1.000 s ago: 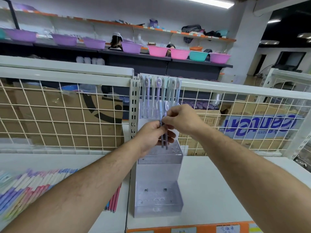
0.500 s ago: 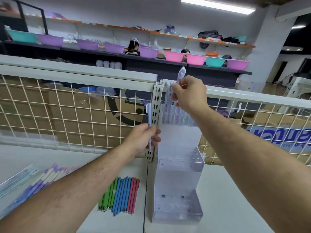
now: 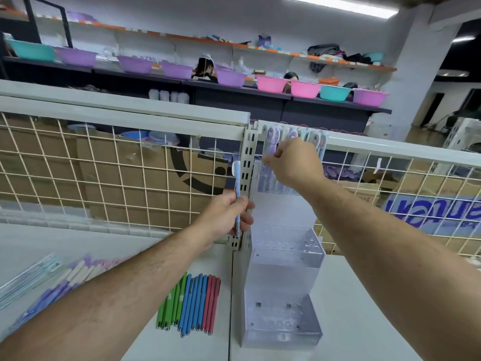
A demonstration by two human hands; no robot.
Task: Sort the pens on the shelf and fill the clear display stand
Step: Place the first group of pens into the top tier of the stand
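A clear tiered display stand (image 3: 283,290) stands on the white shelf, against the wire fence. Its top tier holds a row of pale purple and blue pens (image 3: 270,142); the two lower tiers show only bare holes. My left hand (image 3: 226,217) grips one light blue pen (image 3: 237,188) upright, just left of the stand by the slotted post. My right hand (image 3: 294,162) is up at the top row, fingers pinching a pen there among the others. A flat group of green, blue and red pens (image 3: 190,303) lies on the shelf to the left of the stand.
More pastel pens and clear packs (image 3: 49,280) lie at the far left of the shelf. A white wire mesh fence (image 3: 104,175) with a slotted post (image 3: 247,183) backs the shelf. Cardboard boxes sit behind it. Coloured basins (image 3: 270,83) line distant shelves.
My right hand came down from holding a pen above the stand to the top row of pens. My left hand stayed by the post with its blue pen. The camera shifted slightly.
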